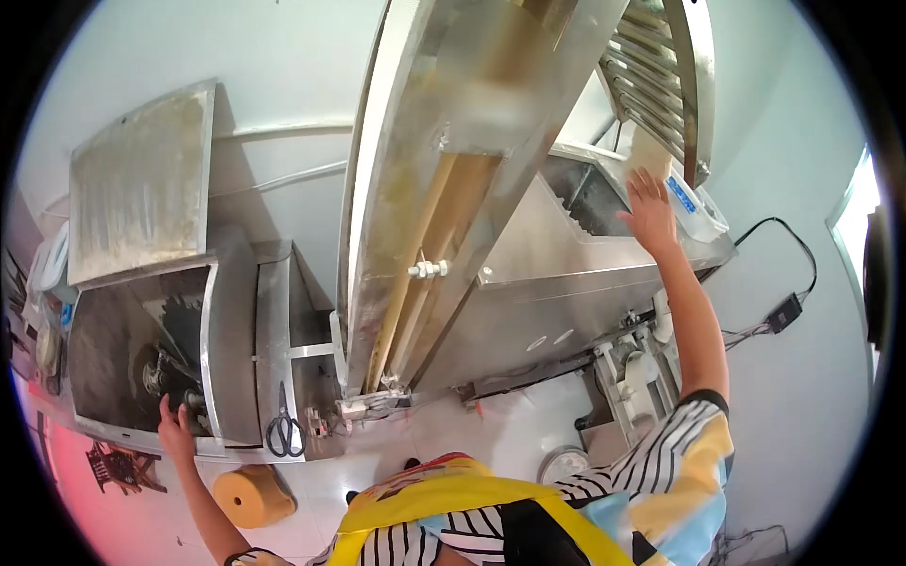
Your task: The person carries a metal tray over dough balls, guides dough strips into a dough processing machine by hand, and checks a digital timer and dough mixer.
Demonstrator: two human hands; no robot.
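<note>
My left hand is at the front rim of a steel mixing tub, thumb and fingers apart, with nothing visible in it. Inside the tub, dark metal mixing parts show. On the right, my right hand reaches out with fingers extended against a pale, flat-looking piece, whose kind I cannot make out. Right beside it stands a white plastic container with a blue label. Below those fingers, a steel hopper holds some whitish material.
A tall steel machine with a sloping chute rises in the middle. The tub's steel lid stands raised. Black-handled scissors lie on a ledge. An orange stool is on the floor; a slatted metal panel is upper right.
</note>
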